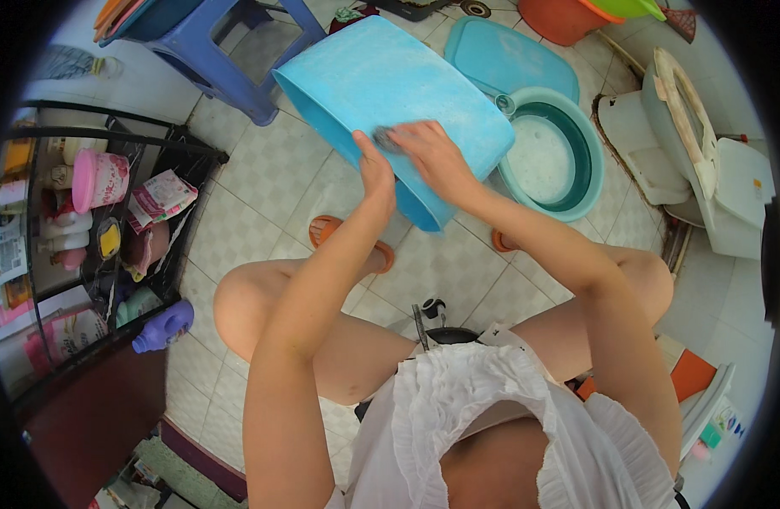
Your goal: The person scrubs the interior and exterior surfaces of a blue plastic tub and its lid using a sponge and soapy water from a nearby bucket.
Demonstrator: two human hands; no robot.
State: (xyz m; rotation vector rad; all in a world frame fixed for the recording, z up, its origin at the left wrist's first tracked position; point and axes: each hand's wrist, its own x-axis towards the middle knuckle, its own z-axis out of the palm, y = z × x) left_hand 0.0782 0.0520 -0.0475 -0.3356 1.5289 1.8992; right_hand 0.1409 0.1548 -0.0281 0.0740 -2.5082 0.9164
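A large light-blue plastic bin (390, 76) lies tilted on its side before me, with whitish suds or streaks on its outer wall. My left hand (377, 168) grips its near rim, thumb on the outer wall and the fingers hidden behind the rim. Against that same wall my right hand (428, 153), blurred at the fingers, holds a grey metal scouring pad (385, 139). Just right of the bin stands a round teal basin (597, 159) containing foamy water. A light-blue plastic lid (523, 57) lies on the floor behind the bin and basin.
A blue plastic stool (256, 95) stands at the upper left. Along the left is a black shelf rack (199, 147) with bottles and tubs, a purple bottle (167, 326) beside it. At the right are a toilet (670, 146) and, farther back, an orange basin (555, 22). The floor is tiled.
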